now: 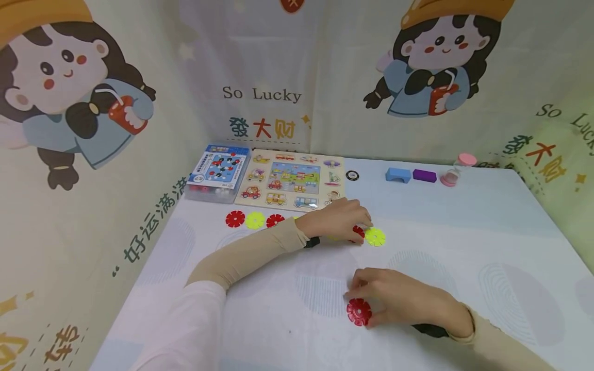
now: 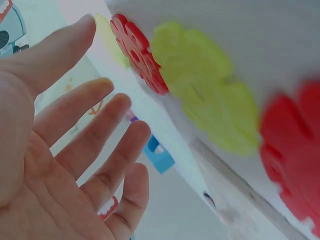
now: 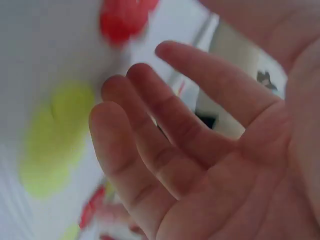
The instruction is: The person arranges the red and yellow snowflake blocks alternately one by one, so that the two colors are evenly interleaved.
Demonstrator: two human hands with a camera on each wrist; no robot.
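Observation:
My left hand hovers over a row of flower-shaped plastic discs. In the left wrist view its fingers are spread with nothing between them, and the thumb tip overlaps a yellow disc's edge. A red disc shows partly under that hand; a yellow disc lies at the row's right end. Nearer the front, my right hand is around another red disc, thumb and fingers parted at its edges. The right wrist view shows loosely extended fingers with a gap to the blurred red disc.
More red and yellow discs continue the row leftward. Behind stand a boxed set, a wooden picture puzzle and a round black chip. A blue arch block, purple block and pink hourglass stand back right.

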